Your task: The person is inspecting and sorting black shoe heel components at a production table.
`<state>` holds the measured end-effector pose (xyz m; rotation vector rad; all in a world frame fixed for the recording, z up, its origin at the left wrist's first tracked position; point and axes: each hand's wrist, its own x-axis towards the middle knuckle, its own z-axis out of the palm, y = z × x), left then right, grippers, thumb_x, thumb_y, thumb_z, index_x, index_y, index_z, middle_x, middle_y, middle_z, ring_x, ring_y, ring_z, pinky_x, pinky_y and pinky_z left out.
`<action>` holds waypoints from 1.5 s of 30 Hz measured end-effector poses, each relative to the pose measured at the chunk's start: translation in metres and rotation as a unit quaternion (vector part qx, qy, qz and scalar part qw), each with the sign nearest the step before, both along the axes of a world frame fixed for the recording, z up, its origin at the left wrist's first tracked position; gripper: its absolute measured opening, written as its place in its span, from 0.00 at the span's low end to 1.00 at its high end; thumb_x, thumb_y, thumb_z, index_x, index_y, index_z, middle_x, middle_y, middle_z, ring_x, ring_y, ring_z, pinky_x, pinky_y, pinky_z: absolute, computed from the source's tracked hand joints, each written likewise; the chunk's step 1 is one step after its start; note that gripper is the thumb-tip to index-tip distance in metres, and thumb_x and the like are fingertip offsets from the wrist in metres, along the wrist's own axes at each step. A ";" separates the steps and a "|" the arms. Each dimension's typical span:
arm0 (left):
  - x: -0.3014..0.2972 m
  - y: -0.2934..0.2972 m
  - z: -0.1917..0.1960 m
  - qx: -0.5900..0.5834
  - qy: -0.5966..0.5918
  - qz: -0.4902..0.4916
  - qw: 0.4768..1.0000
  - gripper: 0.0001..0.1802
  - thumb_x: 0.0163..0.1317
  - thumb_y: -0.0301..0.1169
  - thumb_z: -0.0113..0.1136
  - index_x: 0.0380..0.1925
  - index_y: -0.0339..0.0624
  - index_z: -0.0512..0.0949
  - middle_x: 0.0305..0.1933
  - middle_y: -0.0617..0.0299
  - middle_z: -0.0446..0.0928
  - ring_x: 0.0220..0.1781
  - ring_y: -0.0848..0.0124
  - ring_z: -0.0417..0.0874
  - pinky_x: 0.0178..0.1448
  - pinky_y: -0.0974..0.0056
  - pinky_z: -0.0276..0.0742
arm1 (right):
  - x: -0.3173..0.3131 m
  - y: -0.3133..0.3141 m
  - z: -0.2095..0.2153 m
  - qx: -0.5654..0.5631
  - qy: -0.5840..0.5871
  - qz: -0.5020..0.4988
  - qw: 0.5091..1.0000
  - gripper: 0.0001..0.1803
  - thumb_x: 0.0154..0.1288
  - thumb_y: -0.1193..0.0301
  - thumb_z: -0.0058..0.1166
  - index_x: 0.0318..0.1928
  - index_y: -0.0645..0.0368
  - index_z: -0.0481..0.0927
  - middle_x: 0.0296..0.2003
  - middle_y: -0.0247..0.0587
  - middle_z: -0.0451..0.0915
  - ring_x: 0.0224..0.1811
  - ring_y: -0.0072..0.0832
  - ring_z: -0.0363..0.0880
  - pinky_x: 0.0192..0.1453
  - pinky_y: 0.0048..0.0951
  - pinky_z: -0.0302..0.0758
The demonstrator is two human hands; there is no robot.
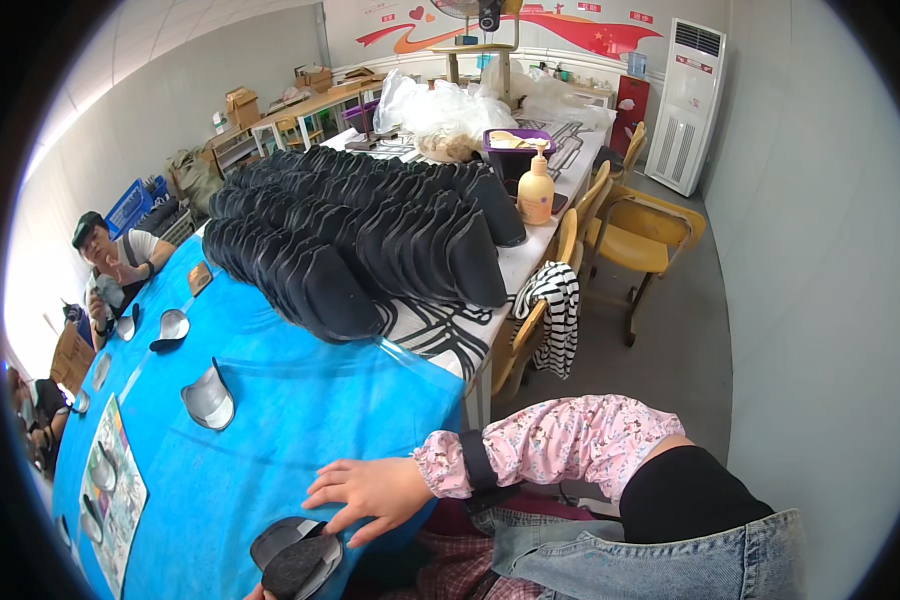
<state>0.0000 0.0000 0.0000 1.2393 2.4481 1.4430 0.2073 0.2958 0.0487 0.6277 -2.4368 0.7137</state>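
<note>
At the lower edge lies a dark curved shell-like piece [273,541] with a pale grey inner face, and a dark grey felt-like piece [301,567] overlaps it. Only the fingertips of my left hand [261,593] show, closed on the near end of these pieces; the rest is out of the picture. My right hand [375,492] reaches in from the right, its fingers spread, index finger and thumb at the right rim of the pieces. Further off on the blue table cover [280,430] rests another curved piece [209,398] with a silvery inside.
Long rows of stacked black curved pieces [370,235] fill the table's middle. Behind stand a pump bottle [536,190] and a purple bin [505,150]. Across the table a person [120,260] sits near more loose pieces [171,328]. Yellow chairs [635,235] line the right side.
</note>
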 end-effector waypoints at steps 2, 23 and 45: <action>0.001 0.003 0.001 -0.003 0.002 -0.003 1.000 0.12 0.66 0.32 0.48 0.43 0.35 0.72 0.38 0.58 0.77 0.41 0.73 0.77 0.49 0.69 0.71 | 0.002 0.001 0.001 -0.005 0.004 -0.007 1.000 0.18 0.59 0.55 0.51 0.41 0.55 0.80 0.54 0.53 0.67 0.59 0.47 0.60 0.62 0.45 0.56; 0.008 0.004 0.015 0.003 0.033 -0.013 0.999 0.12 0.65 0.30 0.47 0.42 0.34 0.74 0.39 0.58 0.76 0.41 0.74 0.76 0.49 0.70 0.70 | -0.003 -0.001 0.003 -0.003 0.007 -0.004 1.000 0.18 0.60 0.55 0.51 0.41 0.55 0.79 0.54 0.53 0.67 0.59 0.47 0.60 0.63 0.45 0.56; 0.012 0.005 0.011 0.032 0.019 -0.021 0.999 0.11 0.64 0.28 0.49 0.41 0.33 0.74 0.38 0.58 0.76 0.40 0.73 0.77 0.47 0.69 0.71 | 0.001 -0.001 -0.001 -0.001 -0.003 -0.014 1.000 0.15 0.62 0.58 0.48 0.42 0.53 0.79 0.54 0.51 0.68 0.59 0.47 0.61 0.63 0.45 0.57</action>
